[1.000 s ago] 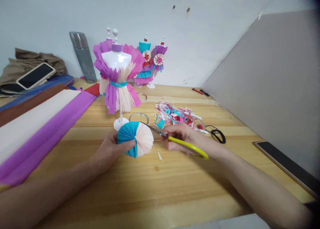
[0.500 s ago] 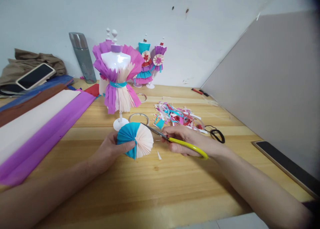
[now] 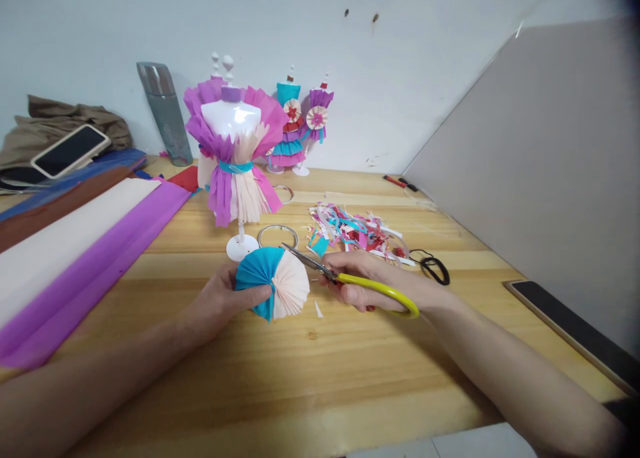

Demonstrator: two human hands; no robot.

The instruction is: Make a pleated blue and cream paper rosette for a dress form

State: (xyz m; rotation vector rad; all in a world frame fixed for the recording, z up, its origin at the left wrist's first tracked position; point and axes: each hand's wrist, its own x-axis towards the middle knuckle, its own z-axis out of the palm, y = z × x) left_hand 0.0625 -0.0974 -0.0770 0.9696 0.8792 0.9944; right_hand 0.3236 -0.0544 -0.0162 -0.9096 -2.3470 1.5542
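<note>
Between thumb and fingers, my left hand [image 3: 220, 300] holds a round pleated paper rosette [image 3: 291, 283], half blue and half pale cream. Its thumb presses near the centre. My right hand [image 3: 357, 278] grips yellow-handled scissors [image 3: 373, 289], whose blades point left at the upper right rim of the rosette. Just behind the rosette stands a small white mannequin [image 3: 233, 117] in a purple, pink and cream paper dress with a blue band at the waist. A small white paper scrap [image 3: 319, 309] lies on the table right of the rosette.
A heap of coloured paper scraps [image 3: 353, 228] lies behind my right hand, with a black cord [image 3: 434, 270] beside it. Paper sheets [image 3: 100, 251] spread on the left. Two dressed mannequins [image 3: 290, 128] and a bottle [image 3: 167, 115] stand by the wall. A phone [image 3: 570, 331] lies right.
The rosette has turned slightly and shifted a little to the right in my left hand. The scissors remain at its rim, with their handle slightly to the right.
</note>
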